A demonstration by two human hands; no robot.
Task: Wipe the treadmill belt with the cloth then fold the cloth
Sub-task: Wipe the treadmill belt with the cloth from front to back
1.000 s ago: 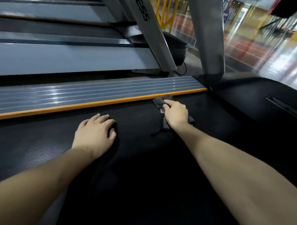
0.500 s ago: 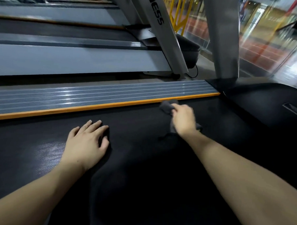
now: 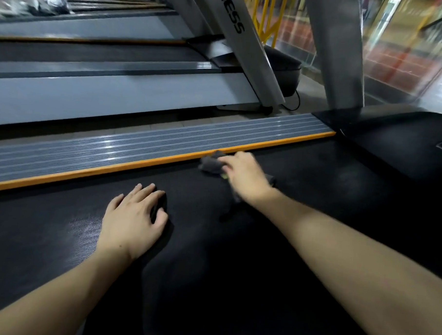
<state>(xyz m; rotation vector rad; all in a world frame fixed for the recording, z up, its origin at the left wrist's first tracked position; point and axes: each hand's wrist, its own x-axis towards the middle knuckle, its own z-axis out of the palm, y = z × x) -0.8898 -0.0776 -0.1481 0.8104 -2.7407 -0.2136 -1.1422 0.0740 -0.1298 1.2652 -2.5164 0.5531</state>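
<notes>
Gym machines stand in a row behind, and beneath me the black treadmill belt (image 3: 236,256) fills the view, edged by an orange strip (image 3: 139,165) and a ribbed grey side rail (image 3: 140,143). My left hand (image 3: 134,221) lies flat on the belt, fingers straight. My right hand (image 3: 245,176) presses the bunched grey cloth (image 3: 211,164) against the belt just beside the orange strip; how its fingers curl I cannot tell. I judge wiping is underway, folding not yet started. Next I'd sweep across the uncovered belt.
</notes>
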